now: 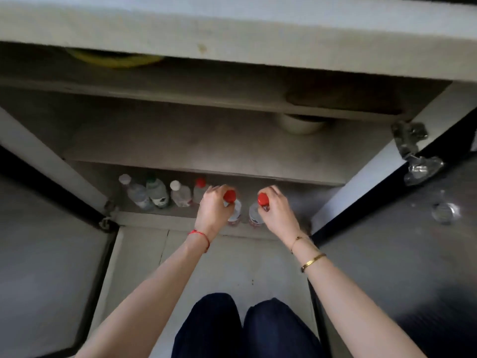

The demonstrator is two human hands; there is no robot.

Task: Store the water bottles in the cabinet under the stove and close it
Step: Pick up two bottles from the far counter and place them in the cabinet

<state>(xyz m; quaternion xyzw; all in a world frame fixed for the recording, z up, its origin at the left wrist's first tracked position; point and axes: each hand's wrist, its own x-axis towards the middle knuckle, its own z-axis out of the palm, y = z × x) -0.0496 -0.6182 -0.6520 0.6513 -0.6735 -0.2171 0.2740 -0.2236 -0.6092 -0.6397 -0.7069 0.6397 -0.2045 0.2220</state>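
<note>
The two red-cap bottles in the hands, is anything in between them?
No. In the head view, the left hand grips one red-cap bottle and the right hand grips the other. Only a narrow strip of bare cabinet floor shows between them.

Upper left, a yellow round object (pixel 113 59) peeks from the top shelf; centre-right, a pale ceramic bowl (pixel 299 124) sits in shadow.

Upright bottles (pixel 180 195) in open cabinet (pixel 206 151)

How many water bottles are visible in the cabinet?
6: four along the bottom shelf's left, one in each hand. Others may be hidden.
</note>
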